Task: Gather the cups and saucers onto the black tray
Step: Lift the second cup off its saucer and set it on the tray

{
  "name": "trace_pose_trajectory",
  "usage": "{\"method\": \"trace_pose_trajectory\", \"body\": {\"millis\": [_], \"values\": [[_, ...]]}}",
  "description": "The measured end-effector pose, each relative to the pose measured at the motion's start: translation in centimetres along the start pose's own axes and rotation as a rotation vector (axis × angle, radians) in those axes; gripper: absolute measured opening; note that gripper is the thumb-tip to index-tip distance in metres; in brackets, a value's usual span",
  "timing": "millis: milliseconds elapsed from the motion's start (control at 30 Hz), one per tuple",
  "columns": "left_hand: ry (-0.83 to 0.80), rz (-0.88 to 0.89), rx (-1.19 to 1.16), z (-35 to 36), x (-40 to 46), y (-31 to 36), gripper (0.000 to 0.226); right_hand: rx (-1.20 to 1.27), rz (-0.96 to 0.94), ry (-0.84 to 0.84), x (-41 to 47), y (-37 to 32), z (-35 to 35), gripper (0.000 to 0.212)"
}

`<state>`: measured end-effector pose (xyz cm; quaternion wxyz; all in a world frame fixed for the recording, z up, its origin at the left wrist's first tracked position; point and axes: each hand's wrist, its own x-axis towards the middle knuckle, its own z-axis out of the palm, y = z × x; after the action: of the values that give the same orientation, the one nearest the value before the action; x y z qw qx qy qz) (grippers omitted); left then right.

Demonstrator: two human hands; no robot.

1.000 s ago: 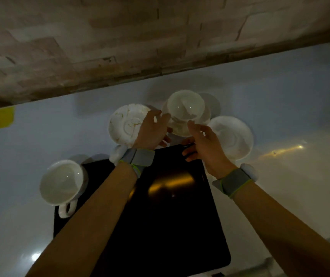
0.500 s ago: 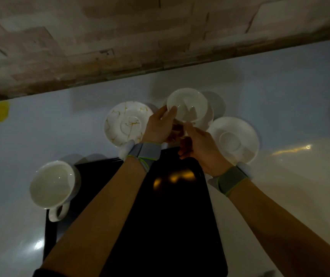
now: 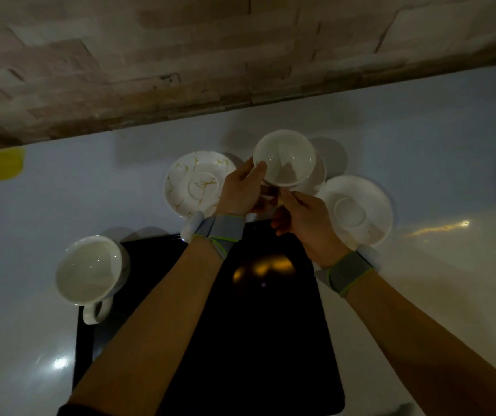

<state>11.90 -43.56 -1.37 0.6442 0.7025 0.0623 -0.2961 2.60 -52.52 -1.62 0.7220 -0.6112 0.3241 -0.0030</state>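
The cups [image 3: 284, 157] and saucers [image 3: 357, 210] look like glazed white ceramic. The tray [image 3: 264, 325] is glossy black, and the pale bench [image 3: 435, 163] is smooth and shiny. Cloth wristbands [image 3: 225, 231].

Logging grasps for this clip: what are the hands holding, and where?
Both hands, left and right, hold the white cup and saucer at their near edge.

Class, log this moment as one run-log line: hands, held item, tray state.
left hand: grips cup | right hand: grips saucer beneath | black tray: one mug at corner | marbled saucer, plain saucer: off tray
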Motion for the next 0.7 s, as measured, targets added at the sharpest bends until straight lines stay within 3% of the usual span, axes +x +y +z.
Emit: {"method": "trace_pose_trajectory", "body": {"millis": [333, 533, 700], "values": [[0.045, 0.054, -0.008, -3.5, -3.4, -0.2, 0.039, -0.006, -0.067, -0.034, -2.8, 0.6, 3.0, 0.037], [0.072, 0.038, -0.041, -6.2, -6.3, -1.1, 0.041, 0.020, -0.021, -0.051, -5.2, 1.7, 5.5, 0.030], [0.116, 0.048, -0.088, -9.1, -8.6, -2.7, 0.040, -0.031, 0.004, -0.103, -7.5, 2.6, 7.6, 0.039]]}}
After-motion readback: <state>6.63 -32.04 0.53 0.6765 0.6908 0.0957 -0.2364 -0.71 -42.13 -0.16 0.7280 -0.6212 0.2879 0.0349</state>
